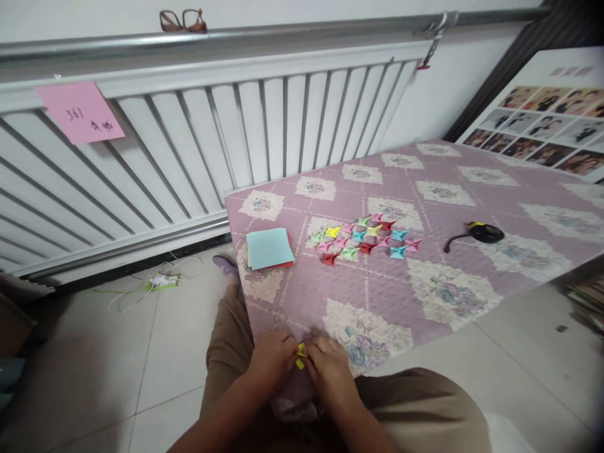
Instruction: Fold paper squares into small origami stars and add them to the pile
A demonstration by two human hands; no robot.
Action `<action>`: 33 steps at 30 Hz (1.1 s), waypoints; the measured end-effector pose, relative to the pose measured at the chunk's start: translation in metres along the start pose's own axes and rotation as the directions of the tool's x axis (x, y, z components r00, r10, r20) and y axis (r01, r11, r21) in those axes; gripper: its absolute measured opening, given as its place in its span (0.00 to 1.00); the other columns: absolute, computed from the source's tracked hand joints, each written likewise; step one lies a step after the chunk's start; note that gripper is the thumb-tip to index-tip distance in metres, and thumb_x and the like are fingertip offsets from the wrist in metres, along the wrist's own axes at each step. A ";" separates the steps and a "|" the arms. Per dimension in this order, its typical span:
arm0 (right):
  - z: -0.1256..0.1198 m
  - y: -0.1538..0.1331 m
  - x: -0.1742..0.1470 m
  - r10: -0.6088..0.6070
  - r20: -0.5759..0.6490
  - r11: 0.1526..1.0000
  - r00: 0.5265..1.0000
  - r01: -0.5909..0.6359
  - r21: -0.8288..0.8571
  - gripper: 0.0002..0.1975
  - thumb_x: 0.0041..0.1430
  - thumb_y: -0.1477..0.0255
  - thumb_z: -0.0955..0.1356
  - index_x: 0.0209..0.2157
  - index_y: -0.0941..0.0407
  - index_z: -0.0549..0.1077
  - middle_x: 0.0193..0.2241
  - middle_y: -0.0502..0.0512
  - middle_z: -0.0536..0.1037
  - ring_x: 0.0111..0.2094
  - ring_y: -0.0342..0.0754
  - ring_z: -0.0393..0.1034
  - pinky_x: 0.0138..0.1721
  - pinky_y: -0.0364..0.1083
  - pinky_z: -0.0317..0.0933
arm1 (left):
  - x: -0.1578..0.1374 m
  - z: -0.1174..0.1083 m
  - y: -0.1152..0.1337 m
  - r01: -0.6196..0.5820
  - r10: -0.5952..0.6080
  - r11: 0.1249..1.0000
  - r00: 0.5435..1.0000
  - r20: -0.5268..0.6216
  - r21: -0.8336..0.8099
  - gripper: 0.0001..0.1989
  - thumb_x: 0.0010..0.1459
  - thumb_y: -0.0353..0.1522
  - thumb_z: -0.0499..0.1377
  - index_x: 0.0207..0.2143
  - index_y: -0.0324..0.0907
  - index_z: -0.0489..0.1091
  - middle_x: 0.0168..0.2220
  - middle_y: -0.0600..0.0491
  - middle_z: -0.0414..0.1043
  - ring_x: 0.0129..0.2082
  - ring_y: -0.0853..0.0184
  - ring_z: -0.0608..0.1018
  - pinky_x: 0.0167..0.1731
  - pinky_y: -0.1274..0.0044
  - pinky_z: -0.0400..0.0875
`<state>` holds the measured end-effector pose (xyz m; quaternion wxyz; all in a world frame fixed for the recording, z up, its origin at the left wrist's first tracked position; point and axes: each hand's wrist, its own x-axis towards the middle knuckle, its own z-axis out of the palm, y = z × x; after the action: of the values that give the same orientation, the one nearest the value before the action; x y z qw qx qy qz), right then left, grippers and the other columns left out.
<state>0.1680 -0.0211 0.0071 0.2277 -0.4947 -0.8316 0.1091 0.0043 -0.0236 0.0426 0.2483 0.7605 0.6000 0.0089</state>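
Between my two hands, at the near edge of the table, is a small folded piece of yellow paper (301,363). My left hand (275,353) pinches it from the left, and my right hand (329,365) grips it from the right. Parts of the paper are hidden behind my fingers. Farther up the cloth lie several small folded paper pieces (358,236) in pink, red, green, blue and yellow, set in rough rows. Left of them sits a stack of square paper (270,248), light blue on top with red showing beneath.
A patterned purple tablecloth (306,296) covers the table. A black object with a short cord (486,233) lies to the right. Behind stand a white radiator (264,126) and a photo board (542,119). A power strip (165,280) is on the floor.
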 end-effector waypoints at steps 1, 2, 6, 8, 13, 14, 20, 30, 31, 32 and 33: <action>0.001 0.002 0.001 -0.021 0.011 1.000 1.000 0.021 0.021 0.06 0.58 0.73 0.66 0.27 0.53 0.73 0.26 0.50 0.72 0.30 0.47 0.66 0.34 0.46 0.56 | 0.000 0.001 -0.001 -0.002 0.002 1.000 1.000 -0.004 -0.007 0.08 0.62 0.32 0.52 0.34 0.42 0.71 0.37 0.51 0.70 0.38 0.64 0.72 0.37 0.76 0.63; 0.002 0.005 0.002 -0.039 0.019 0.998 0.999 0.038 0.049 0.07 0.59 0.73 0.66 0.26 0.53 0.72 0.25 0.50 0.72 0.29 0.46 0.66 0.33 0.45 0.57 | 0.000 0.002 -0.002 -0.006 0.006 1.000 1.000 -0.010 -0.026 0.08 0.62 0.31 0.52 0.34 0.42 0.71 0.37 0.51 0.70 0.38 0.64 0.72 0.37 0.76 0.63; -0.005 0.011 0.005 -0.068 0.044 0.982 0.997 0.059 0.177 0.11 0.61 0.73 0.63 0.26 0.54 0.72 0.25 0.50 0.71 0.29 0.44 0.67 0.31 0.43 0.59 | -0.001 0.003 -0.008 -0.054 0.033 0.973 0.995 -0.097 -0.223 0.06 0.60 0.30 0.54 0.32 0.41 0.70 0.35 0.53 0.71 0.37 0.67 0.72 0.37 0.77 0.63; -0.014 0.011 0.007 -0.054 0.065 0.958 0.996 0.033 0.285 0.13 0.63 0.71 0.62 0.26 0.54 0.72 0.25 0.50 0.72 0.28 0.44 0.68 0.30 0.42 0.60 | -0.001 0.001 -0.010 -0.095 0.044 0.930 0.988 -0.148 -0.356 0.06 0.59 0.29 0.55 0.29 0.41 0.70 0.33 0.54 0.71 0.36 0.68 0.72 0.36 0.78 0.63; -0.035 0.010 0.014 0.008 0.081 0.862 0.997 -0.048 0.505 0.13 0.62 0.66 0.63 0.25 0.53 0.72 0.23 0.49 0.71 0.27 0.44 0.67 0.28 0.42 0.61 | -0.001 -0.005 -0.007 -0.088 -0.033 0.801 0.981 -0.191 -0.592 0.05 0.54 0.28 0.56 0.26 0.40 0.68 0.27 0.56 0.69 0.30 0.70 0.70 0.33 0.79 0.63; -0.038 0.010 0.015 0.025 0.073 0.845 0.997 -0.060 0.532 0.13 0.61 0.66 0.63 0.25 0.53 0.72 0.23 0.49 0.71 0.27 0.44 0.67 0.29 0.42 0.61 | -0.001 -0.006 -0.006 -0.078 -0.059 0.773 0.979 -0.194 -0.629 0.04 0.53 0.28 0.56 0.25 0.40 0.68 0.27 0.56 0.69 0.30 0.70 0.70 0.33 0.79 0.63; -0.045 0.010 0.017 0.148 -0.007 0.757 0.989 -0.109 0.644 0.10 0.60 0.65 0.65 0.29 0.53 0.74 0.26 0.50 0.73 0.29 0.45 0.69 0.32 0.43 0.63 | -0.002 -0.001 0.000 -0.047 -0.181 0.623 0.963 -0.202 -0.781 0.04 0.55 0.31 0.53 0.29 0.41 0.65 0.27 0.56 0.66 0.30 0.69 0.69 0.33 0.77 0.65; -0.036 0.015 0.010 0.279 0.054 0.752 0.959 -0.253 0.609 0.09 0.59 0.65 0.63 0.27 0.54 0.67 0.24 0.48 0.70 0.28 0.44 0.66 0.30 0.41 0.61 | -0.004 0.000 0.004 -0.027 -0.267 0.606 0.934 -0.236 -0.795 0.06 0.53 0.34 0.51 0.28 0.43 0.64 0.28 0.56 0.67 0.32 0.66 0.70 0.35 0.75 0.65; -0.036 0.016 0.009 0.287 0.060 0.739 0.956 -0.261 0.621 0.10 0.59 0.65 0.63 0.27 0.54 0.67 0.25 0.48 0.70 0.28 0.44 0.65 0.30 0.41 0.61 | -0.004 0.001 0.005 -0.032 -0.273 0.594 0.932 -0.239 -0.804 0.06 0.53 0.35 0.51 0.28 0.43 0.64 0.27 0.56 0.67 0.32 0.66 0.69 0.35 0.76 0.65; -0.035 0.017 0.008 0.296 0.067 0.723 0.953 -0.269 0.637 0.10 0.59 0.65 0.63 0.27 0.54 0.67 0.24 0.48 0.70 0.27 0.44 0.65 0.30 0.41 0.61 | -0.004 0.001 0.006 -0.042 -0.275 0.577 0.930 -0.242 -0.815 0.06 0.53 0.34 0.51 0.27 0.43 0.64 0.27 0.56 0.67 0.31 0.67 0.69 0.34 0.76 0.65; -0.034 0.017 0.008 0.306 0.075 0.703 0.949 -0.278 0.655 0.10 0.60 0.64 0.63 0.27 0.54 0.67 0.25 0.48 0.69 0.28 0.44 0.65 0.30 0.41 0.61 | -0.003 0.002 0.006 -0.052 -0.276 0.555 0.930 -0.243 -0.830 0.05 0.53 0.34 0.51 0.27 0.42 0.63 0.27 0.57 0.66 0.30 0.68 0.69 0.33 0.77 0.64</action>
<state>0.1944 -0.0076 0.0319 0.3829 -0.5100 -0.6461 0.4194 0.0096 -0.0286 0.0438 0.4653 0.5006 0.6070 0.4055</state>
